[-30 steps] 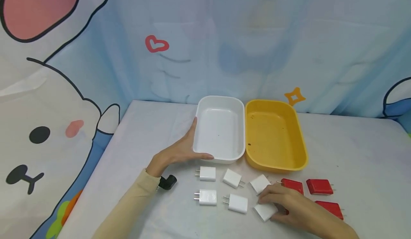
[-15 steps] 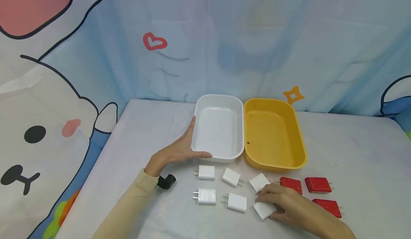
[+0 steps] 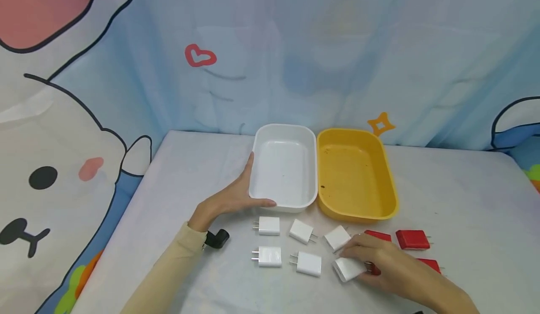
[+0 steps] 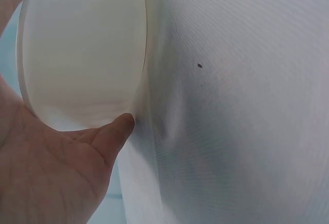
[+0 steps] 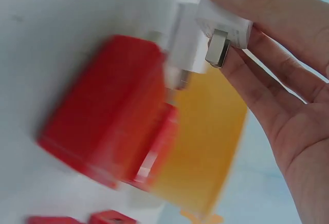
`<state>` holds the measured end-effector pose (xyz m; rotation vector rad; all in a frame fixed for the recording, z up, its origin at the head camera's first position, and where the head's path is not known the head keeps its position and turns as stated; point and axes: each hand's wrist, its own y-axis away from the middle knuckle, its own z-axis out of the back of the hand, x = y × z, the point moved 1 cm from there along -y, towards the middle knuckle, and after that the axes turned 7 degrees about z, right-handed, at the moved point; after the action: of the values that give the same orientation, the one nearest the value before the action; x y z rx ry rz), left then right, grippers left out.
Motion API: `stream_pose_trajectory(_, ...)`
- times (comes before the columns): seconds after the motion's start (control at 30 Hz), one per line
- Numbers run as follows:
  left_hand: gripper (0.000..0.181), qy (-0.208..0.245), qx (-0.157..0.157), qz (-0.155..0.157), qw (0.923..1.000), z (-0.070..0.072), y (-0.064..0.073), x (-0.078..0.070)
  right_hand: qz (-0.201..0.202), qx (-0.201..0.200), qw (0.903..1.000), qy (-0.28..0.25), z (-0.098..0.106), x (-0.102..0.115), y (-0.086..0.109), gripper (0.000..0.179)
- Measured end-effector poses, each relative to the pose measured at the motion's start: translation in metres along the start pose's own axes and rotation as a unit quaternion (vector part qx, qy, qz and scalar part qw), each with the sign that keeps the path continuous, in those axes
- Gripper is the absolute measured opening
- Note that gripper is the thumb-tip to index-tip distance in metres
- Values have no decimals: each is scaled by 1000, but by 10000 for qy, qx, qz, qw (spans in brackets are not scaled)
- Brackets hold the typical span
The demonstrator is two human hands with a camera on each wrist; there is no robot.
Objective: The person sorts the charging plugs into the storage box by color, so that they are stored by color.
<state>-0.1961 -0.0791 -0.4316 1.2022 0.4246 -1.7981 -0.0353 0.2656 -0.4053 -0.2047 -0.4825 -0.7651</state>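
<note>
My left hand (image 3: pixel 229 199) rests against the near-left corner of a white plastic tray (image 3: pixel 281 168), thumb along its front wall and fingers along its left side. In the left wrist view the thumb lies straight on the tray's wall. My right hand (image 3: pixel 390 262) pinches a white charger plug (image 3: pixel 348 269) between thumb and fingers; its metal prong (image 5: pixel 218 48) points back toward the palm in the right wrist view. Several other white charger plugs (image 3: pixel 309 263) lie to the left of that hand. A red charger plug (image 3: pixel 377 235) is partly hidden behind the right hand.
A yellow tray (image 3: pixel 354 178) stands against the white one's right side. More red charger plugs (image 3: pixel 412 240) lie at the right, one partly covered by the hand. A patterned curtain (image 3: pixel 270 56) hangs behind the table (image 3: pixel 464 201).
The white charger plug in my right hand has turned and tilted, so its end face and prongs now show. The left hand stays at the white tray; the whole view shifts slightly.
</note>
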Motion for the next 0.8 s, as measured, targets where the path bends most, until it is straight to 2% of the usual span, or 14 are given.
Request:
stream_pose_trajectory(0.13,145,47,-19,18,10000,1,1,1,310,-409,9983,272,18,3,-8,46)
stream_pose_trajectory(0.27,144,160,-10,-202,9997,0,0,0,490,-685,9955,436,42,6,-22,50)
stream_pose_trajectory(0.43,144,178,-24,-273,9995,-1,-2,-1,857,-1175,9883,465,69,9,-43,54)
stream_pose_trajectory(0.57,144,176,-1,-249,9995,-2,-3,-1,960,-1549,9804,743,89,8,-59,54)
stream_pose_trajectory(0.67,146,129,15,-67,9999,-2,-2,0,1031,-1777,9747,885,97,5,-74,53)
stream_pose_trajectory(0.8,147,88,1,10,10000,-1,-1,2,1097,-2042,9697,773,96,-1,-95,50)
